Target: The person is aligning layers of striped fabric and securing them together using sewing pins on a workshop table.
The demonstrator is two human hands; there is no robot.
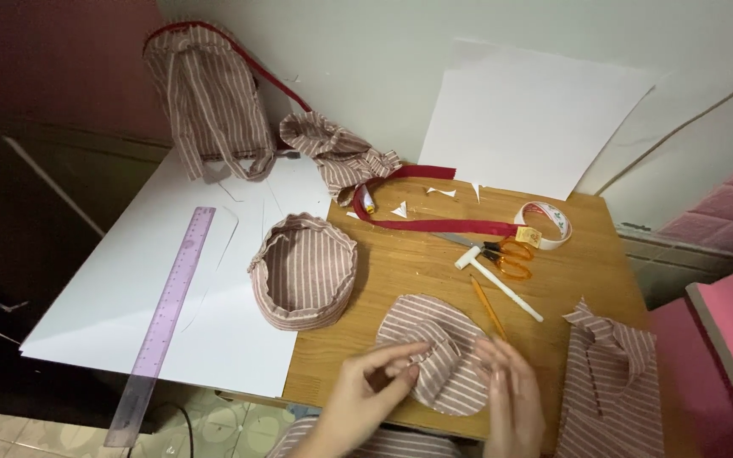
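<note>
Both hands are down on the round striped fabric piece at the near edge of the wooden table. The left hand pinches a raised fold of that cloth between thumb and fingertips, closed on it, so the fold stands up off the flat round. The right hand sits just to the other side of the fold, fingers curled in against the cloth edge; whether it truly grips or only steadies, I cannot tell from here. Held from both sides like that, the fold looks kept from springing flat.

Beyond the pinch, away from the body, lies one orange pencil, then one white seam tool, one pair of orange-handled scissors and one roll of tape, all within easy reach of the right hand. A red strip curves across the table past them.

Off to the left hand's side sits one striped fabric ring, standing open like a shallow bowl, half on the white board. One purple ruler lies along that board, well apart from the grip. Beside the right hand rests another striped piece, and farther back, two more striped bundles.
</note>
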